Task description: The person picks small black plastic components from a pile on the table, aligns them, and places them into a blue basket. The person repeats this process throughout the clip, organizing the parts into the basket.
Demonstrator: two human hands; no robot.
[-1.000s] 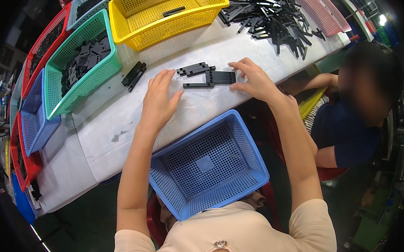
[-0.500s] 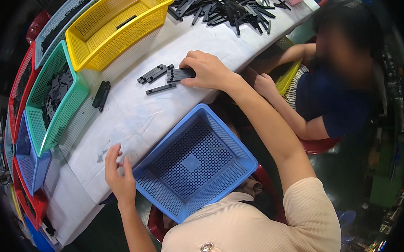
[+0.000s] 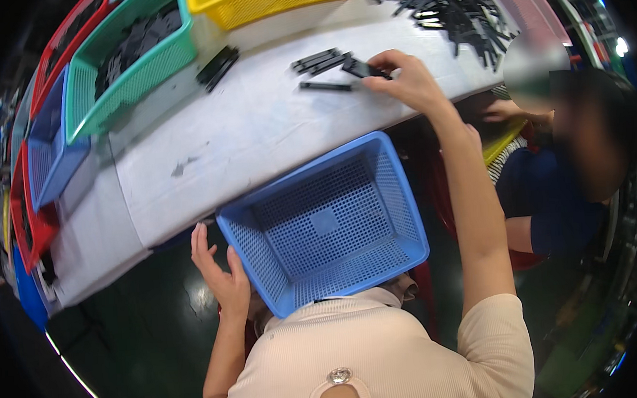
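Note:
On the white-covered table, my right hand pinches a small bunch of black plastic bars between thumb and fingers. The bunch looks slightly tilted; how far it is off the table I cannot tell. Just left of it lie several similar loose bars, and one single bar sits nearer to me. My left hand is open, thumb and fingers apart, beside the left wall of a blue perforated basket. That basket rests tilted between my body and the table edge, with nothing inside it.
A green basket of black parts and a yellow basket stand at the back. Blue and red baskets line the left. Two or so bars lie apart. A heap of bars lies far right, near a seated person.
The view has shifted, so the table sits higher. My left hand has come from above the table edge down beside the basket. The bars in my right hand have tilted.

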